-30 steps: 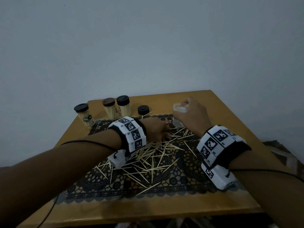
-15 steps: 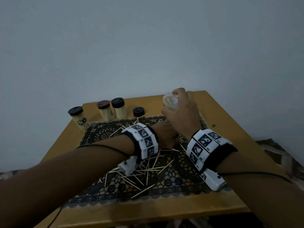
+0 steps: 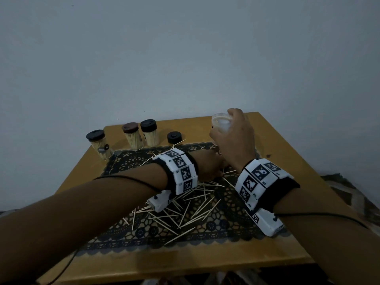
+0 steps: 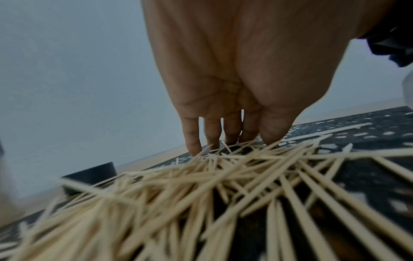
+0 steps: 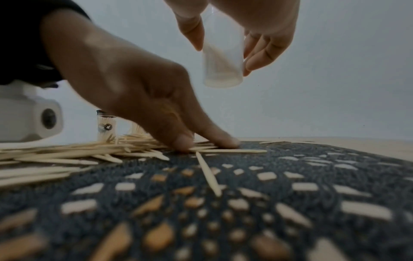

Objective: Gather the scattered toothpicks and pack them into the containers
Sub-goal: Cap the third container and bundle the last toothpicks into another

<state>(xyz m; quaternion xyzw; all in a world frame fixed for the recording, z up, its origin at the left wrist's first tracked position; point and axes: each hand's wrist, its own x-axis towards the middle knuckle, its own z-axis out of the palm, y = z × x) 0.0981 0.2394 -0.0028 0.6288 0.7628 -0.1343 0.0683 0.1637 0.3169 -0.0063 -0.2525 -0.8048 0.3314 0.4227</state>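
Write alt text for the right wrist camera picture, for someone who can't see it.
A right hand holds a clear container in the air above a dark lace mat. Below it, the left hand presses its fingertips onto scattered toothpicks.

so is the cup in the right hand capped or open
Open: the cup in the right hand shows a bare rim, and a loose black lid sits on the table.

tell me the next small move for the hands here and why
Probably: the left hand should pinch up a few toothpicks and bring them to the cup. Its fingertips already press on the pile on the mat, and the right hand holds the open cup lifted just above.
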